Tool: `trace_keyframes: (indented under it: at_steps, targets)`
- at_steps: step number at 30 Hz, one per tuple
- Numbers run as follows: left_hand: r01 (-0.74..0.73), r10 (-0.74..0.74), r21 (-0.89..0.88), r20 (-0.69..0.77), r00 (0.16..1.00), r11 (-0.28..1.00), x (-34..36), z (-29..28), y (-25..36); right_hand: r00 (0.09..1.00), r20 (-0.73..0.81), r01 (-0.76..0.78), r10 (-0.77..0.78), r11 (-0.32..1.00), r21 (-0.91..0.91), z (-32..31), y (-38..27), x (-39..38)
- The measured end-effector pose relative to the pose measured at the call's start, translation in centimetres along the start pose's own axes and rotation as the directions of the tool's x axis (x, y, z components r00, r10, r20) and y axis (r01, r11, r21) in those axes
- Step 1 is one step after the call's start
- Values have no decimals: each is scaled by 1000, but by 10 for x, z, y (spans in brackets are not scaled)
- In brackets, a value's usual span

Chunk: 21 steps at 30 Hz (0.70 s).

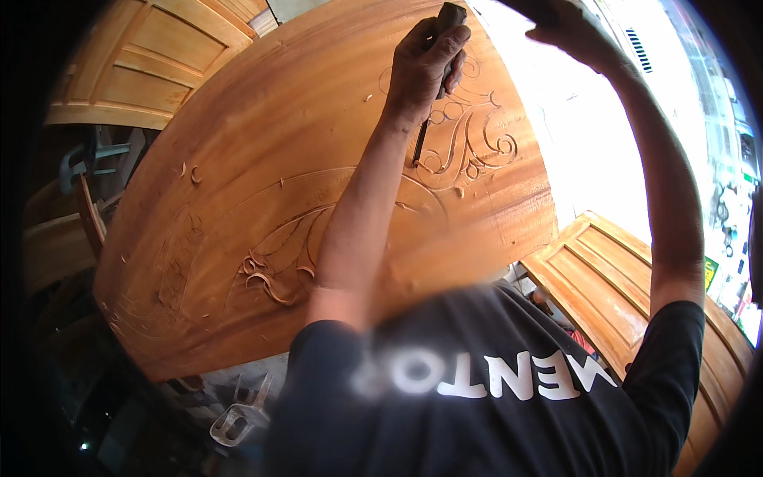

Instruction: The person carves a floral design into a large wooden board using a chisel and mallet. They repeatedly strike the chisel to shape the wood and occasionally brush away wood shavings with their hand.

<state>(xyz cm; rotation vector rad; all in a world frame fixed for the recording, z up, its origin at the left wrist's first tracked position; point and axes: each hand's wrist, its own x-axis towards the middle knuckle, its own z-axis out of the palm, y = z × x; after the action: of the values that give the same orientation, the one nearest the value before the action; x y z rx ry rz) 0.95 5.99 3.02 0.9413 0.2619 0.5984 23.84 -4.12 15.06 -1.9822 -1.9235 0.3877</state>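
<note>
A large reddish-brown wooden panel (262, 135) lies before me, with curling leaf and scroll lines cut into it. My left hand (429, 63) is closed round the dark handle of a chisel (419, 147). The thin black blade slants down, its tip at the carved scrollwork (469, 151) on the panel's right side. Raised at the upper right, my right hand (572, 40) is darkened against bright light. Its fingers are bent round a dark object (536, 8) cut off by the picture's top edge, so its kind does not show.
Curled wood shavings (270, 288) are scattered over the panel. Panelled wooden doors stand at the upper left (159, 60) and lower right (612, 270). A pale plastic stool or chair part (234, 421) shows below the panel, and a grey chair (99, 155) stands at the left.
</note>
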Motion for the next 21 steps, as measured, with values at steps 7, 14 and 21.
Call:
trace_keyframes:
  at_steps: [7, 14, 21]
  targets:
    - [-33, 32, -39, -28, 999, 999, 5, -3, -11, 993, 63, -93, 96, 994, -55, 15, -26, 10]
    - [-103, 97, -33, -143, 985, 994, -7, -13, 0, 927, -289, -177, 237, 959, 221, -9, -13, 48]
    - [-103, 105, 24, -284, 953, 994, -10, -28, 1, 925, 296, -217, 238, 971, -103, 13, -73, 47]
